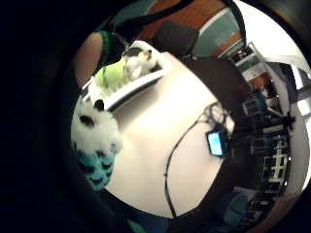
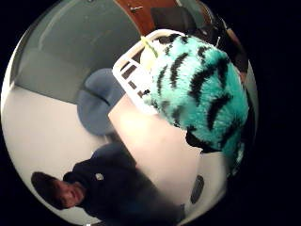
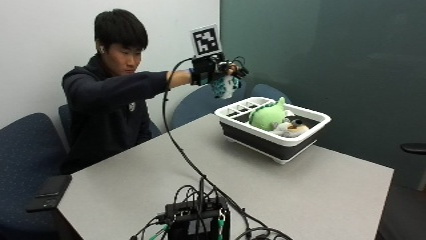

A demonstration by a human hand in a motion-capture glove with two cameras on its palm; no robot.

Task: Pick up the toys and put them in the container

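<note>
Across the grey table (image 3: pixel 319 190), your gloved right hand (image 3: pixel 216 70) grasps, apparently from above, a teal black-striped plush toy (image 3: pixel 224 86) held high, short of the white-rimmed container (image 3: pixel 313 131) beyond it.

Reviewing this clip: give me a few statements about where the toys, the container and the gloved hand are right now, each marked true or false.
1. The gloved right hand holds a teal striped plush toy in the air. True.
2. The container is empty. False: a green plush toy and a small white toy lie in it.
3. The teal toy rests on the table. False: it hangs above the table, beside the container.
4. The container stands on the table. True.
</note>
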